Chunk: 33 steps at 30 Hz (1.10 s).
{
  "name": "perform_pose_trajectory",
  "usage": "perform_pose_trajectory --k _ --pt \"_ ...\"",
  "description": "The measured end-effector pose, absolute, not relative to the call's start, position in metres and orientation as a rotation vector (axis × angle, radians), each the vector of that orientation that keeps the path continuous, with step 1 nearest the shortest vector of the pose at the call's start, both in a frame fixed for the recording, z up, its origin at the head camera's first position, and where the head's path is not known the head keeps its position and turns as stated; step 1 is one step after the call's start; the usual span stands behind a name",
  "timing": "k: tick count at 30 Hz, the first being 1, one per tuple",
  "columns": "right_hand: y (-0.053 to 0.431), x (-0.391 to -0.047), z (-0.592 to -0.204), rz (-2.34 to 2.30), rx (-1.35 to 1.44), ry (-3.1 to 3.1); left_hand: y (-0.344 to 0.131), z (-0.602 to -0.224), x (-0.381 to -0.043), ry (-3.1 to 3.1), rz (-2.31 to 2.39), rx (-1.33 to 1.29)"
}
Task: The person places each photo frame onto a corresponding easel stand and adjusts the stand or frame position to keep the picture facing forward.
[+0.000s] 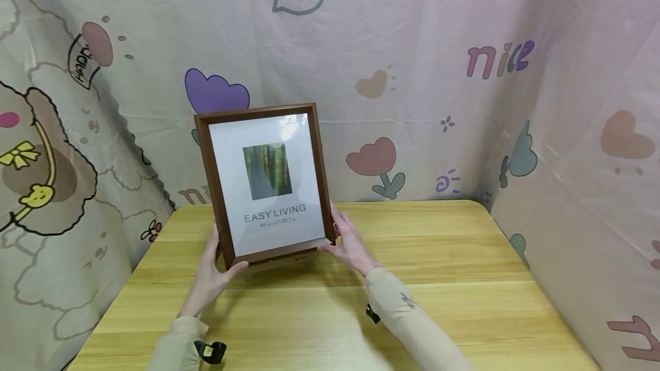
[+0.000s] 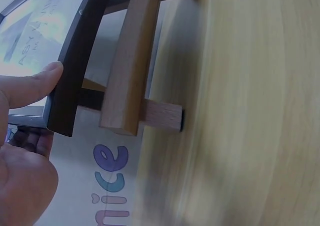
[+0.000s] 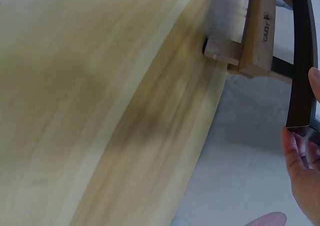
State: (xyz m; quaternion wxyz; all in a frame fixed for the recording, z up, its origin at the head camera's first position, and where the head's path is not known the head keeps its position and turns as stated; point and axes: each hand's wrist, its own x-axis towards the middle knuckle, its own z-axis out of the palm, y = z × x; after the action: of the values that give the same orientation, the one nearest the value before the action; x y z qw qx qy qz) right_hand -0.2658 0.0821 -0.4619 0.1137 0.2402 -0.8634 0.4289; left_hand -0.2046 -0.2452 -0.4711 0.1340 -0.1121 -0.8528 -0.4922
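Note:
A brown picture frame [image 1: 268, 182] faces me, tilted slightly to the left, with a white "EASY LIVING" sheet and a small forest picture behind its clear front. My left hand [image 1: 212, 276] grips its lower left corner, thumb on the front and fingers behind the edge. At the lower right corner my right hand [image 1: 353, 245] holds it the same way. A wooden tabletop easel [image 2: 125, 70] stands behind and below the frame, its ledge with a small printed logo showing in the right wrist view. Between the frame's lower edge and that ledge a gap shows in both wrist views.
The light wood-grain table [image 1: 438, 245] stretches out around the easel. Patterned cloth [image 1: 443, 16] with hearts, flowers and lettering hangs behind the table and along both sides. A dark strap-mounted device [image 1: 210, 352] sits at the left wrist.

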Motion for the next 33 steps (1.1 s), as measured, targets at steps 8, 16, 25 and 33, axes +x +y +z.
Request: perform_pose_trajectory --k 8,16,25,33 --pt "0.074 -0.269 -0.472 1.212 0.705 -2.507 -0.25 -0.48 -0.207 -2.467 -1.408 -0.32" --pt "0.067 -0.271 -0.48 1.274 0.709 -2.473 -0.254 -0.49 -0.21 -2.457 -1.405 -0.312" --pt "0.062 -0.272 -0.49 1.28 0.691 -2.47 -0.257 -0.494 -0.211 -2.492 -1.417 -0.252" --pt "0.059 -0.272 -0.492 1.281 0.621 -2.526 -0.257 -0.495 -0.209 -2.514 -1.446 -0.22"
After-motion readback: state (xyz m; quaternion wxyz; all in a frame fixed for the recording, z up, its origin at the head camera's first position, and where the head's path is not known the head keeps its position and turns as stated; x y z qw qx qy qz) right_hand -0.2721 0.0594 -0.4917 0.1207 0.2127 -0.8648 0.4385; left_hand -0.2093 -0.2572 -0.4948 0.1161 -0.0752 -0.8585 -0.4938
